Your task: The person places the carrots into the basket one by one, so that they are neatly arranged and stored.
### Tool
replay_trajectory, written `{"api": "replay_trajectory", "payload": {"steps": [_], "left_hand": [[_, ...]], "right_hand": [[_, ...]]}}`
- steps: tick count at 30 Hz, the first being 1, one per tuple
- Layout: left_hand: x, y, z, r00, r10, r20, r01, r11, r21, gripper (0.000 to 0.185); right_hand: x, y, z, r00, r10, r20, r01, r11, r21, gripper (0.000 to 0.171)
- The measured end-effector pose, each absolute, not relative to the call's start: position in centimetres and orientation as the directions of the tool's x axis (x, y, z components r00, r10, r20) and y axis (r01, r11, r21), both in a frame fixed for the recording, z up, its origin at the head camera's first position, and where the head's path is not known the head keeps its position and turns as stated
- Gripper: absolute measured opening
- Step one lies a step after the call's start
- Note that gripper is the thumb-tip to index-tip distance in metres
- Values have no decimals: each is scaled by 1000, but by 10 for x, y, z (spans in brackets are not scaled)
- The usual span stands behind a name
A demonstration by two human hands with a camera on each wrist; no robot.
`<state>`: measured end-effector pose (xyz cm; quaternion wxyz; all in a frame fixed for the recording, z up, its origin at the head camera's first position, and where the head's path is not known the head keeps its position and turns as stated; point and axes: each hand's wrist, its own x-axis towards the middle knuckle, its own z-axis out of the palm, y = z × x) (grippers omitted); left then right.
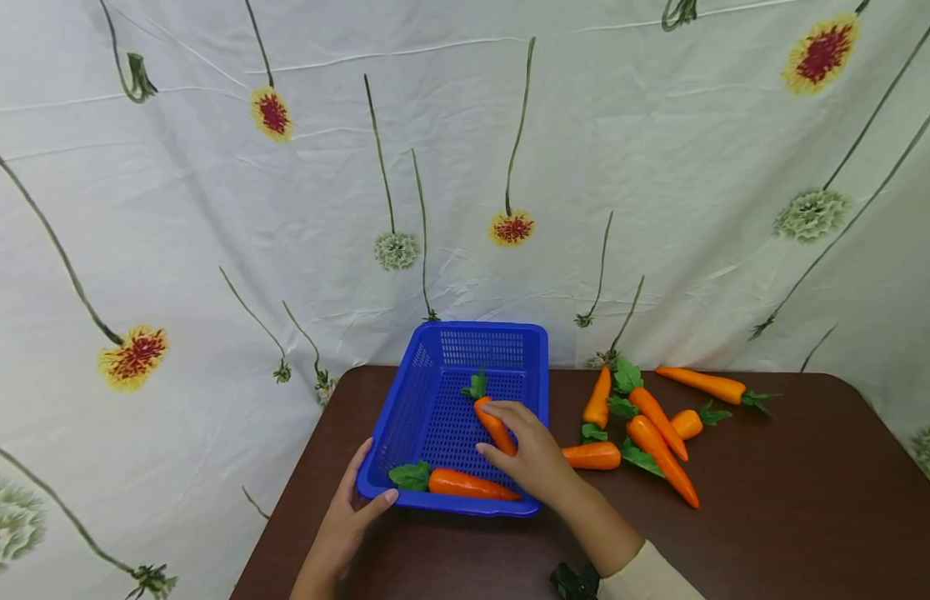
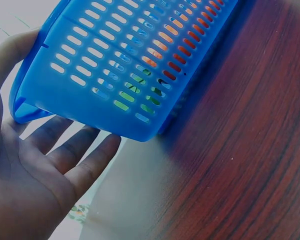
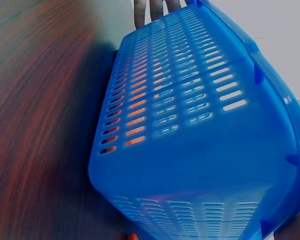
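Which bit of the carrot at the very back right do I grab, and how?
I'd pinch the carrot by its thick orange end, just before the leaves, coming down from above and the front. It lies on its side, thin tip pointing left, apart from the other carrots, and the curtain seems close behind.

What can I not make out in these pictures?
Head: the right hand hides the tip of one carrot; its grip is unclear.
Head: a black object, cut by the bottom edge.
Left wrist: what lies inside the blue basket, behind its slotted wall.
Right wrist: something orange, cut by the bottom edge.
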<state>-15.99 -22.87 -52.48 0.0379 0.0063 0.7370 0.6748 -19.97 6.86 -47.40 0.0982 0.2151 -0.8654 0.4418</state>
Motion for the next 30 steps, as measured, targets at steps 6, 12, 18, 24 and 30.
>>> {"api": "replay_trajectory", "payload": {"steps": [6,12,18,24,30], "left_hand": [[-160,-229,-525,-997,62,-39,-33,91,995,79],[-159,-229,-525,-998,57,-31,-26,89,996,80],[-160,-229,-525,-998,59,-37,-32,83,996,79],[-159,-229,-525,-998,65,-28,-23,73,997,79],[-159,-230,-527,-998,53,-42,-38,85,996,80]], "right_hand": [[-199,75,-475,-889,-254,380,-457,512,-728,49],[-199,86,-477,-899,-214,381,-435,520,-735,46],[-198,100,-476,-904,-175,391,-418,556,-719,42],[-197,119,-477,-905,-142,402,-404,583,-705,41],[-198,141,-482,-902,-92,421,-389,598,-701,42]]}}
